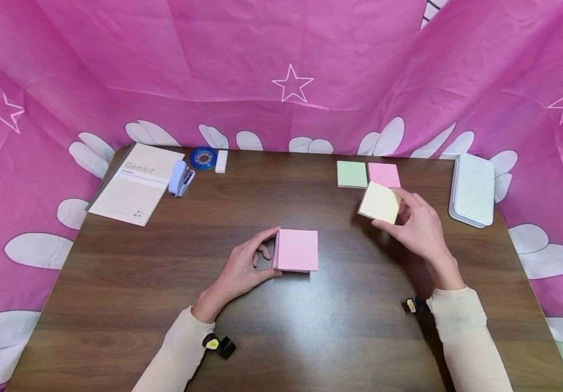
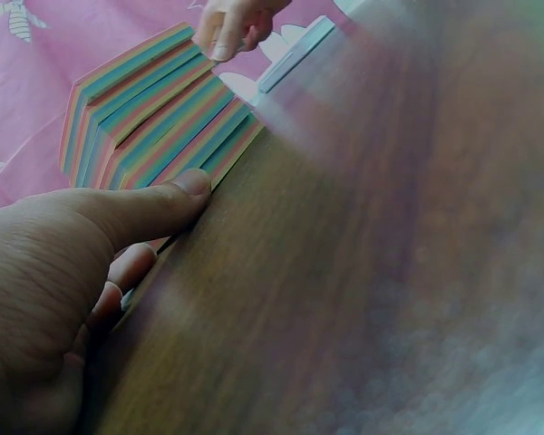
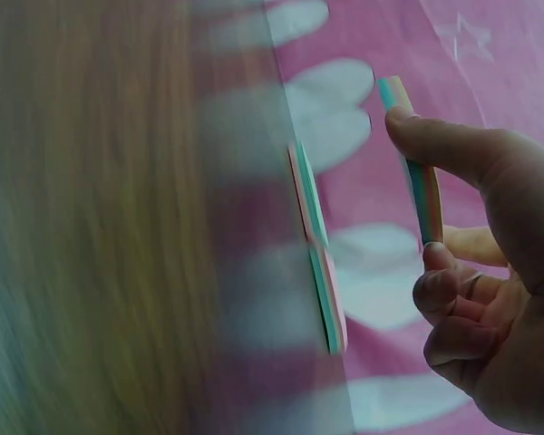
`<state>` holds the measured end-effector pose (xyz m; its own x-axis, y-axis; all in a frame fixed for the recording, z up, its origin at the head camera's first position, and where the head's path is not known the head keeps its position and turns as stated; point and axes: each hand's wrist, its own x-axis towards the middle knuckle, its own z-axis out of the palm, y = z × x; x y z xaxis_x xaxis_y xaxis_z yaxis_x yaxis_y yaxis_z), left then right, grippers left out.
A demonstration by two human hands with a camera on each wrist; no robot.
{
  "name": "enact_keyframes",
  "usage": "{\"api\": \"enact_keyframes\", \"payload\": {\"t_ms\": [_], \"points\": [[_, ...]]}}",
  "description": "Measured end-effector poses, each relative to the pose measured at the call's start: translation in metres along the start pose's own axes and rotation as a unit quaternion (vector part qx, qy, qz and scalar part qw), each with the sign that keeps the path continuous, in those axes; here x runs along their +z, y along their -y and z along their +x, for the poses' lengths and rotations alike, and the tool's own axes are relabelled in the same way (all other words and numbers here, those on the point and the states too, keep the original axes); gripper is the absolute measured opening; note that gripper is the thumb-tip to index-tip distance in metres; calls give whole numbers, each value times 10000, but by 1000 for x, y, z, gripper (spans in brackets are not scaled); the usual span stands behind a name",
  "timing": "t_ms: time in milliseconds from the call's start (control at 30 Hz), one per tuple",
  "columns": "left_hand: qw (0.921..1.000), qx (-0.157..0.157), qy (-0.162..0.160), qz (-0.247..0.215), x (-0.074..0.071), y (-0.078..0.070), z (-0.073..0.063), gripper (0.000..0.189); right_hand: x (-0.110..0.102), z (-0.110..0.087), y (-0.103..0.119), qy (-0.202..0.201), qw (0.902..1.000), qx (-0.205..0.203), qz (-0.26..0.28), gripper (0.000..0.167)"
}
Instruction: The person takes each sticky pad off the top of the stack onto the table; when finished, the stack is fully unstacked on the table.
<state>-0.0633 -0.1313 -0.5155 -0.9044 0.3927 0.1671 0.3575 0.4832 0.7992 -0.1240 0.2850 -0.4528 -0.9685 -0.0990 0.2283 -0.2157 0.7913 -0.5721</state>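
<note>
My left hand (image 1: 242,268) grips a tall stack of sticky-note pads (image 1: 298,250) at its left side, thumb at the near edge and a finger at the far edge. The top pad is pink; striped, slightly uneven layers show along the stack's side (image 2: 163,118) in the left wrist view. Raised over the table at the right, my right hand (image 1: 421,226) pinches a yellow-topped sticky-note pad (image 1: 380,202) between thumb and fingers. Its striped edge (image 3: 424,195) faces the right wrist camera. Just beyond lie a green pad (image 1: 352,174) and a pink pad (image 1: 384,174), side by side.
At the back left are a notebook (image 1: 136,185), a light blue stapler (image 1: 179,178), a roll of blue tape (image 1: 203,158) and a white eraser (image 1: 221,161). A white case (image 1: 472,189) stands by the right edge. Pink cloth (image 1: 242,65) hangs behind the wooden table (image 1: 129,305).
</note>
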Motion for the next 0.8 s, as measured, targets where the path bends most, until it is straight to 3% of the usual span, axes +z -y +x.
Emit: {"api": "enact_keyframes", "payload": {"t_ms": [167, 433, 667, 800], "points": [[10000, 9, -11, -18, 0, 0, 0, 99, -14, 0, -26, -63, 9982, 482, -345, 79], [10000, -64, 8, -2, -1, -2, -1, 99, -28, -7, -51, 273, 9873, 1245, -945, 81], [9999, -102, 56, -18, 0, -2, -1, 99, -27, -8, -60, 622, 9782, 1416, -1388, 88], [10000, -69, 29, -5, -1, -2, 0, 99, -24, -7, -57, 426, 9786, 1355, -1487, 85]]}}
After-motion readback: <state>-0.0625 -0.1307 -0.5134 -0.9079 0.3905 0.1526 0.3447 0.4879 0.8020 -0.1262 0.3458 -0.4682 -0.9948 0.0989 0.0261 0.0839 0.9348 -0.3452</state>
